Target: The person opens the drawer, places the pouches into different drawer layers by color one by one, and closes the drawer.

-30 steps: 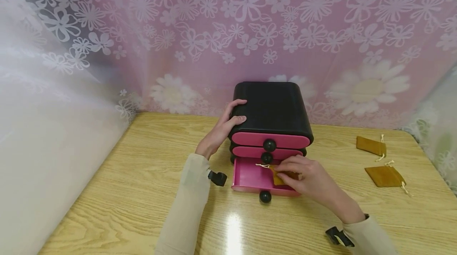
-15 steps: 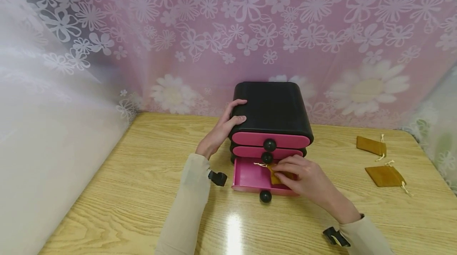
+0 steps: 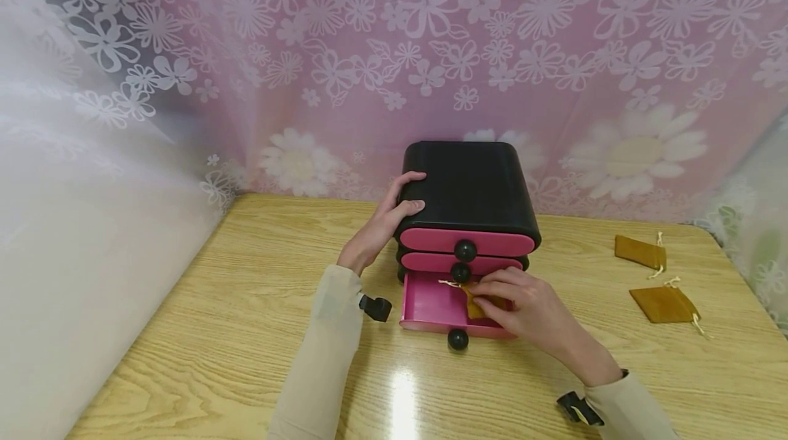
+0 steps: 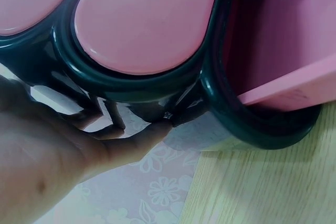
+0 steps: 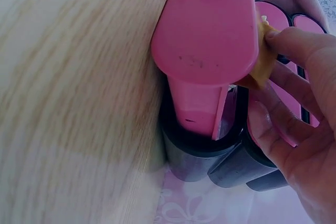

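My left hand [image 3: 382, 221] grips the black plastic 3-drawer chest [image 3: 468, 187] by its side. My right hand [image 3: 529, 306] pinches a mustard fabric drawstring pouch [image 3: 477, 304] inside the open pink bottom drawer [image 3: 431, 306].

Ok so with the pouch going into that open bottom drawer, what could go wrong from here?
The drawstring trails toward the back of the bottom drawer, so it might snag when the drawer slides in. The brown pouch, pinched by the right hand, sits near the drawer's right edge and could hang over it and jam. The drawer is pulled far out; pressing down may tip it, though the left hand steadies the black organizer.
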Tool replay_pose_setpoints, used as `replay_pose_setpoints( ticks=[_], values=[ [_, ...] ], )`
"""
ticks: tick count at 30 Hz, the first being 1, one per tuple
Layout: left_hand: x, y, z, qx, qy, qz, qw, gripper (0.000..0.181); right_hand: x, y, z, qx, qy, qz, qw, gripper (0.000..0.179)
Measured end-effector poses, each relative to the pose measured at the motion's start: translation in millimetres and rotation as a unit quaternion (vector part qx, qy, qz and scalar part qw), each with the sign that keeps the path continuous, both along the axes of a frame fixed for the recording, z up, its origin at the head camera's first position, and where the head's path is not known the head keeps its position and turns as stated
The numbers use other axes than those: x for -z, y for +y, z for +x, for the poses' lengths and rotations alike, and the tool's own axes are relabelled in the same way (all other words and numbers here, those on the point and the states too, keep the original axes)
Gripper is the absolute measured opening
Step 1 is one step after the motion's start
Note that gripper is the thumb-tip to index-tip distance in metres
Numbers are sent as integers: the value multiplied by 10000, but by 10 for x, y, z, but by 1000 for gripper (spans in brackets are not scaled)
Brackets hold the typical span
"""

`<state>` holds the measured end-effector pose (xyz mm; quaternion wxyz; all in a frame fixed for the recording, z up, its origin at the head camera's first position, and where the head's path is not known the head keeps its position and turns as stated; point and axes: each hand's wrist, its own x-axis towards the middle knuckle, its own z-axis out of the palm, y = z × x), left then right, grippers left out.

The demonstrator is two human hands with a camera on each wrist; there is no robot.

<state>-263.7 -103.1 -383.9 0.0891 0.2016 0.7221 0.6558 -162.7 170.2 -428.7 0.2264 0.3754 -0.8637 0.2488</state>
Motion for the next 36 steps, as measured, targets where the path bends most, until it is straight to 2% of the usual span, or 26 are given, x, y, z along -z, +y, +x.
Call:
replay_pose_setpoints(
  ticks=[9, 12, 16, 22, 28, 34, 36],
  values=[
    [-3, 8, 2, -32, -27, 1, 10000, 47, -20, 24, 21, 120, -2, -9, 9999, 34],
    [-7, 11, 6, -14, -37, 17, 10000, 47, -28, 61, 25, 22, 47, -196, 9998, 18],
    [-13, 16, 18, 11, -53, 50, 10000, 49, -58, 138, 54, -119, -10, -505, 9987, 44],
    [-23, 18, 16, 27, -72, 59, 10000, 47, -110, 321, 129, -97, 56, -717, 9974, 24],
    [-31, -2, 11, 14, -92, -40, 9999, 45, -167, 570, 200, 328, 186, -797, 9961, 45],
    [-49, 1, 4, 36, -112, -155, 9998, 44, -178, 861, 242, 816, 813, -1218, 9858, 55],
    [-61, 2, 2, 60, -96, -205, 9997, 44, -182, 955, 266, 985, 873, -1256, 9833, 58]
  ],
)
